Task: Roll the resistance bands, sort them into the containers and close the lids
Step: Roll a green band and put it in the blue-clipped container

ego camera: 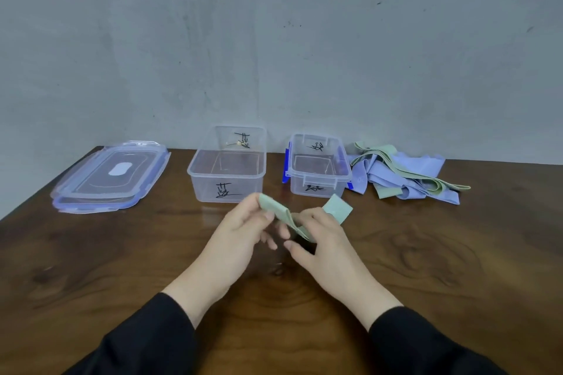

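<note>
**Green band held over the desk**

Grey wall behind a wooden desk (426, 253). Left hand (243, 231) and right hand (320, 240) both pinch a green band (281, 211) just above the desk, in front of two open boxes: large box (227, 173), small box (318, 167). Lids (109, 176) lie stacked left; loose bands (405, 176) are piled right.

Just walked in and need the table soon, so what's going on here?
A person is folding or rolling a pale green resistance band above the wooden table, gripping it with the left hand and the right hand. Behind them stand two open clear containers, a larger one and a smaller one, both with nothing in them yet. More green and lilac bands lie in a pile to the right, and lids are stacked on the left.
</note>
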`<state>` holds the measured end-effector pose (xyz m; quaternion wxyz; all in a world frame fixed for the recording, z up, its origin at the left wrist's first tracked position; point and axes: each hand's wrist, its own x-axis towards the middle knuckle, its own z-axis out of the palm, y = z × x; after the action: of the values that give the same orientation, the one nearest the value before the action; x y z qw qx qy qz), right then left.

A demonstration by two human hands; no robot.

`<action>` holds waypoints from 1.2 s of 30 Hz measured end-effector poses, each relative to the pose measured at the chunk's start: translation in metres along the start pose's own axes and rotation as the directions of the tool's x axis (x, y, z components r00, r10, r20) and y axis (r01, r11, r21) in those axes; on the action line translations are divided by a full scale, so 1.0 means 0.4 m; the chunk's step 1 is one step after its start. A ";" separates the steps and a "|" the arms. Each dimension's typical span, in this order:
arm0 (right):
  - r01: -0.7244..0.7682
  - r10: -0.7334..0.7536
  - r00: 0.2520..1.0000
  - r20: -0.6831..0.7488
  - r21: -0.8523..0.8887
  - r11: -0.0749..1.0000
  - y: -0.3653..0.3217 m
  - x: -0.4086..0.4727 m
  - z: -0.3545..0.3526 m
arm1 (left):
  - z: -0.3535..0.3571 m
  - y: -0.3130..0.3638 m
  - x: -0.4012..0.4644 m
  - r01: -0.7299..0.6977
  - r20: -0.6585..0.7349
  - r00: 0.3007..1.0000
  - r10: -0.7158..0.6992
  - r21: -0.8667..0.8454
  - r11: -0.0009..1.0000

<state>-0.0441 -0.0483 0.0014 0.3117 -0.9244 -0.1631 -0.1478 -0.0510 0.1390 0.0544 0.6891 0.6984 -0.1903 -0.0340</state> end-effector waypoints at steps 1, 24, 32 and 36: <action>0.007 -0.007 1.000 0.002 -0.008 1.000 0.001 0.013 0.005 | -0.005 0.013 0.005 0.021 -0.013 1.000 -0.022 -0.065 0.998; -0.289 0.304 0.951 -0.051 0.194 0.937 -0.008 0.199 0.010 | -0.126 0.225 0.125 -0.114 -0.071 0.963 0.258 0.765 0.634; -0.242 0.162 0.970 0.180 0.681 0.691 -0.073 0.089 -0.025 | -0.083 0.289 0.204 -0.187 -0.096 0.936 0.339 0.679 0.710; -0.289 0.164 0.956 0.245 0.668 0.685 -0.106 0.054 -0.063 | -0.082 0.299 0.252 -0.179 -0.141 0.937 0.321 0.594 0.784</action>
<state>-0.0455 -0.0276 0.0511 0.6379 -0.7602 -0.1159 0.0414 0.0261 0.1412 0.1944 0.4632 0.8399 -0.2006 0.1994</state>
